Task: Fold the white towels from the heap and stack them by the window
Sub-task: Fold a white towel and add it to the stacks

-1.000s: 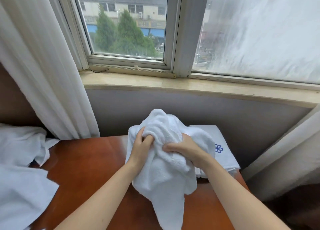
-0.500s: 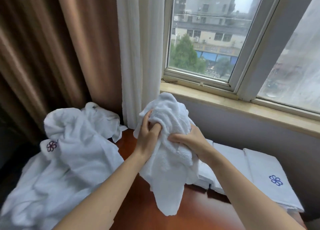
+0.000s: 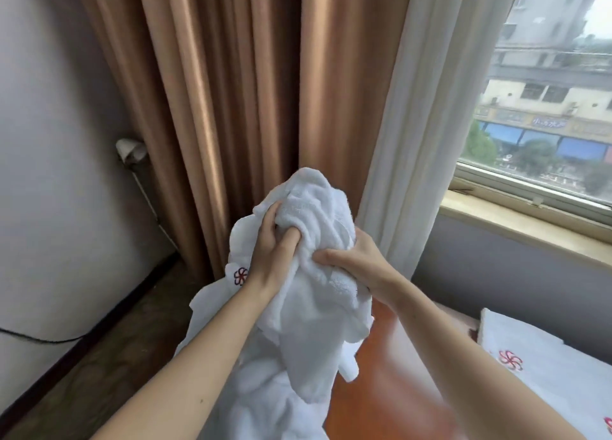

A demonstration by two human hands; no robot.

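your left hand [image 3: 270,249] and right hand [image 3: 356,264] both clutch the bunched towel [image 3: 314,294], lifted over the heap [image 3: 261,403]. it's soft and floppy; find two corners to shake it flat.

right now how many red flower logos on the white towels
3: one on the white towel heap beside the left hand, two on folded white towels; more may be hidden.

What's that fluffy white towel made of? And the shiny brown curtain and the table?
The towel looks like cotton terry: matte, with a fuzzy looped nap. The brown curtain is probably a satin-like synthetic: sheen runs along its folds. The table seems varnished reddish wood: its top is glossy.
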